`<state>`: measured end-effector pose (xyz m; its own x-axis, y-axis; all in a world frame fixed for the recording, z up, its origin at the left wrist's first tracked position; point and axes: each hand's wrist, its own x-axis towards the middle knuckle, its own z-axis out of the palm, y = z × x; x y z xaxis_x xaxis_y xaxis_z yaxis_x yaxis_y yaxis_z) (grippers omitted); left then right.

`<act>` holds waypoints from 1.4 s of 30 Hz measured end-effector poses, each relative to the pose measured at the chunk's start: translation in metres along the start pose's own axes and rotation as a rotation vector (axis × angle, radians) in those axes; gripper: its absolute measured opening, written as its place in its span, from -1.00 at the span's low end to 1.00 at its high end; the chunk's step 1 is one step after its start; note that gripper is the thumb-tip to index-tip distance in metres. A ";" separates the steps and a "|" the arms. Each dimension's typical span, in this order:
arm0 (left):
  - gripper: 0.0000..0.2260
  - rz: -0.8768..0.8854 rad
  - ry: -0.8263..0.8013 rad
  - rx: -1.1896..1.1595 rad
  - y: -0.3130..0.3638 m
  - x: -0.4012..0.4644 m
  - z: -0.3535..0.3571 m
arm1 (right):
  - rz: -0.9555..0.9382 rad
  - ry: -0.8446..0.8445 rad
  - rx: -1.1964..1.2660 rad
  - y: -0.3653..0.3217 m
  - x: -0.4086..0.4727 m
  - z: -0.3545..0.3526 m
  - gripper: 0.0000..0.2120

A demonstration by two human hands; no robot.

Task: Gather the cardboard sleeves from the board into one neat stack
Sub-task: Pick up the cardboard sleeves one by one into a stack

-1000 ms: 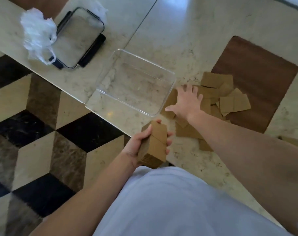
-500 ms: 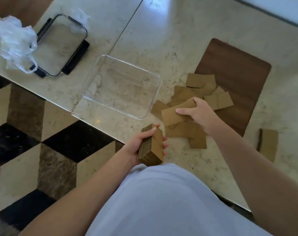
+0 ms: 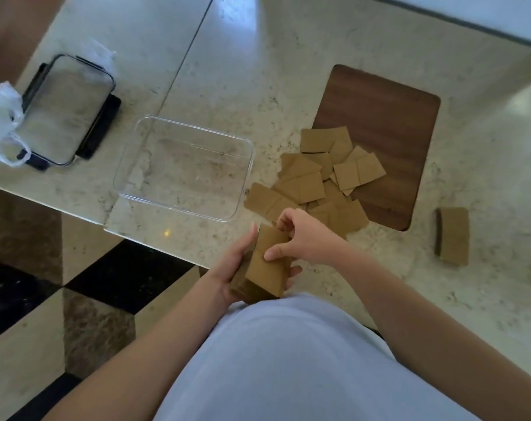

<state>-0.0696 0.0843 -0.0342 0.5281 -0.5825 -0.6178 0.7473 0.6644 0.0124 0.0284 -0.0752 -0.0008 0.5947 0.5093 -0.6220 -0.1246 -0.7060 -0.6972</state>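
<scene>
At counter edge, hands [image 3: 267, 253] gripping sleeve stack [image 3: 262, 268], seemingly

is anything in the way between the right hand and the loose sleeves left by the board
Nothing visible. The right hand sits at the stack held by the left hand, and the loose sleeves lie just beyond it on open counter.

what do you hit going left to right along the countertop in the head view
plastic bag → black-rimmed lid → clear container → loose cardboard sleeves → wooden board → small separate sleeve pile
</scene>
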 end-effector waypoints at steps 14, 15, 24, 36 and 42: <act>-0.42 0.291 0.015 -0.041 0.000 -0.013 -0.005 | 0.093 0.494 -0.519 0.008 0.062 0.025 -0.51; -0.39 0.297 0.047 -0.049 0.000 -0.011 -0.006 | 0.102 0.503 -0.509 0.006 0.065 0.027 -0.56; -0.49 0.297 0.315 -0.081 0.006 0.008 -0.012 | 0.246 0.474 0.446 0.018 0.034 0.006 -0.79; -0.37 0.273 0.267 0.045 0.005 0.015 -0.002 | 0.225 0.216 0.326 0.021 -0.020 0.040 -0.80; -0.31 0.284 0.050 -0.058 0.007 0.008 -0.003 | 0.113 0.498 -0.331 0.041 0.007 -0.001 -0.60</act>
<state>-0.0612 0.0853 -0.0417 0.6915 -0.3466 -0.6338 0.5471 0.8242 0.1462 0.0284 -0.1013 -0.0331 0.9023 0.1869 -0.3885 -0.0030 -0.8984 -0.4391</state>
